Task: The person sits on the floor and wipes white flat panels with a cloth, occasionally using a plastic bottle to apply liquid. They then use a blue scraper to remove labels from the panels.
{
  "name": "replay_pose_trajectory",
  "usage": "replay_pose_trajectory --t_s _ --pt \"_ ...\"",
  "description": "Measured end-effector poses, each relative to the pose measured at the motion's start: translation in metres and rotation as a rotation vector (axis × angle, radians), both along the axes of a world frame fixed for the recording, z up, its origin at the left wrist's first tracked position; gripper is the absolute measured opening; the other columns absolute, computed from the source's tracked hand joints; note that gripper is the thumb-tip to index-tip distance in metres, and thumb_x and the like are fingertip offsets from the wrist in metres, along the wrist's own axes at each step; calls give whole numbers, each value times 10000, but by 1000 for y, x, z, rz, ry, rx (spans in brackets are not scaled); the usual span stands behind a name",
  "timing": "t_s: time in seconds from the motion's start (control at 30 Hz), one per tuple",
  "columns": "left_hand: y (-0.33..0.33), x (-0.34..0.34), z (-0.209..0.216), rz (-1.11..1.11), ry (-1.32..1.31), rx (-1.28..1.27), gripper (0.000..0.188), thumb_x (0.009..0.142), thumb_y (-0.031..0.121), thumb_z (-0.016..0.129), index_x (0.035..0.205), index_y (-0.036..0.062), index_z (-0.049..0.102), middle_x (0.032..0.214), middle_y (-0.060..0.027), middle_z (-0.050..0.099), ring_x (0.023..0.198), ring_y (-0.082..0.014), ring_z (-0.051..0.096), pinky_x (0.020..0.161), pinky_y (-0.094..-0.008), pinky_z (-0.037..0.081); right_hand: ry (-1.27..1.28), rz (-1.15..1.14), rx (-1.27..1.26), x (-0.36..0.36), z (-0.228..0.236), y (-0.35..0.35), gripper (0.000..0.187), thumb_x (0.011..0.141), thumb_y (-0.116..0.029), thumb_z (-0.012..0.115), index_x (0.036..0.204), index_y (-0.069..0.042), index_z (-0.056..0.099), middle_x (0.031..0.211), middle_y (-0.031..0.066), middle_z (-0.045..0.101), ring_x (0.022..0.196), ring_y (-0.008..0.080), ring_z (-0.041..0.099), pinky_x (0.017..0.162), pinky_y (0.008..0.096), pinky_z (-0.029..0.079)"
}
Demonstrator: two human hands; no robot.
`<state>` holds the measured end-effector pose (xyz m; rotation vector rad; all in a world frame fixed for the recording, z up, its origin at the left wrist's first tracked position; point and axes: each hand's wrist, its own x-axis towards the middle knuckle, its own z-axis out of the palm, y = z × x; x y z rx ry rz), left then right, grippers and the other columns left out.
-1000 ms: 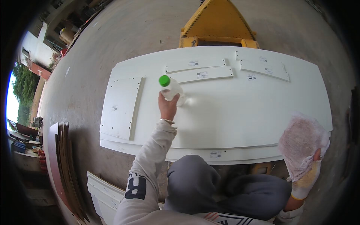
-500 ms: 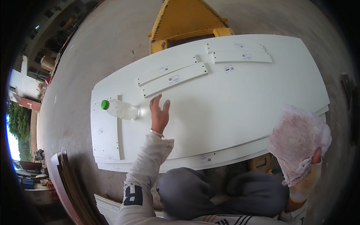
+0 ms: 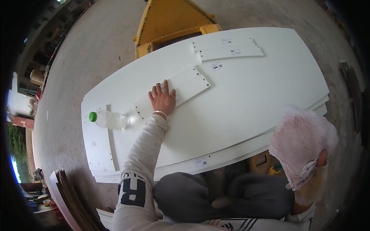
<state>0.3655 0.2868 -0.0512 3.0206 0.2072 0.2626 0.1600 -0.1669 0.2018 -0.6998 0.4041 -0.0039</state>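
Fingers spread, my left hand (image 3: 163, 101) lies on a pair of narrow white boards (image 3: 187, 91) with small dark holes at their ends. They rest at a slant on a large white panel (image 3: 246, 104). My right hand (image 3: 322, 158) is closed on a pinkish-white cloth (image 3: 301, 140), which hangs over the panel's right front corner; most of the fingers are hidden by it. Left of my left hand, a clear plastic bottle (image 3: 111, 119) with a green cap lies on its side, partly across white boards (image 3: 99, 152) at the panel's left end.
Another pair of narrow white boards (image 3: 231, 54) lies near the panel's far edge. Beyond it stands a yellow metal frame (image 3: 169, 19). More white panels show beneath the top one. Long boards (image 3: 69, 196) lean at the lower left, and dark strips (image 3: 350, 94) lie on the floor at right.
My left hand has come down from above the panel onto the slanted boards, which now sit closer together. The cloth stays in my right hand. The whole view has shifted slightly.
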Motion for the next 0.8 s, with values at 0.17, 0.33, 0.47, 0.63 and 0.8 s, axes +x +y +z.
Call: replay_pose_trajectory --t_s 0.17,0.33,0.47,0.63,0.8 --pt "-67 -121 8 -66 5 -41 663 1007 350 571 1587 80 396 1528 -214 390 1432 -416 331 1201 -623 204 -16 50 9 -8 -1 2 567 1088 -417 557 1520 -63 461 1463 130 574 1286 294 612 1085 477 527" --pt "-68 -152 8 -55 -40 -151 703 1012 388 568 1599 62 358 1588 -233 377 1462 -457 327 1203 -631 203 -86 190 109 7 -19 3 555 1092 -417 543 1528 -84 459 1468 110 570 1305 279 597 1094 480 515" --pt "12 -145 33 391 -497 -403 864 885 211 779 1576 -24 317 1556 -300 380 1434 -474 351 1204 -571 254 -81 61 3 26 -40 -5 550 1110 -435 480 1540 -92 462 1513 139 542 1345 346 571 1114 547 500" --pt "213 -150 32 545 -941 -942 893 827 138 836 1538 -61 334 1554 -285 370 1374 -435 442 1191 -513 359 -22 181 80 46 -94 -6 554 1107 -444 476 1562 -129 441 1566 131 501 1385 365 542 1111 581 493" --pt "197 -147 31 645 -514 -775 771 807 68 836 1458 -58 445 1483 -274 464 1303 -400 500 1103 -474 435 10 217 89 52 -126 5 563 1106 -444 475 1582 -149 414 1579 129 494 1394 366 540 1102 587 501"
